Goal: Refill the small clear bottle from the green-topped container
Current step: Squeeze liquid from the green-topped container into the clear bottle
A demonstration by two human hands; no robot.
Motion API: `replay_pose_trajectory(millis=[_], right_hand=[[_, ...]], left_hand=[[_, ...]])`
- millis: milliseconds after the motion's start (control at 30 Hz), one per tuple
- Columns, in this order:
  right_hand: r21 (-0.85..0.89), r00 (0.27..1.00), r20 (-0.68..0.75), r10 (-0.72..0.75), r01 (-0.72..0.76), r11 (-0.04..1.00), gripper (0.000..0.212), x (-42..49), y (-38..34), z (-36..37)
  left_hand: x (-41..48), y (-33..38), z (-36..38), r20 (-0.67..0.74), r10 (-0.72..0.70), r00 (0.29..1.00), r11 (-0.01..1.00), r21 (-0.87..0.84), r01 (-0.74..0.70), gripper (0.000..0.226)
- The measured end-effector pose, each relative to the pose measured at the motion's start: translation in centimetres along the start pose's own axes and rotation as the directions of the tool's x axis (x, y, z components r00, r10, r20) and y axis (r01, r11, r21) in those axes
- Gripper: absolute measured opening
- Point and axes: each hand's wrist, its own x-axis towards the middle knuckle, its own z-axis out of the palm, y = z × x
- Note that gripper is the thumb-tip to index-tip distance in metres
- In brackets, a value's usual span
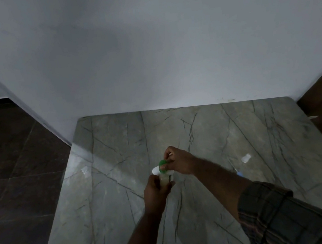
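Observation:
My left hand is wrapped around a small clear bottle holding pale liquid, held upright over the marble table. My right hand grips a white container with a green top, tipped sideways so its green end sits right above the bottle's mouth. Most of the container's body is hidden behind my right fingers; only a white rounded end shows to the left.
A small white cap-like piece lies on the table to the right, with a thin stick with a blue tip beside my right forearm. A white wall backs the table; dark floor lies left, a brown cabinet right.

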Motion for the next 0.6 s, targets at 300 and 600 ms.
replay_pose_trajectory(millis=[300,600], right_hand=[[0.000,1.000,0.012,-0.008,0.008,1.000,0.046,0.17,0.07,-0.01],[-0.006,0.999,-0.017,-0.030,0.030,1.000,0.040,0.35,0.18,0.22]], left_hand=[[0.07,0.28,-0.12,-0.030,-0.012,0.999,1.000,0.005,0.012,0.032],[0.19,-0.02,0.18,0.002,-0.037,0.999,0.999,-0.019,0.037,0.039]])
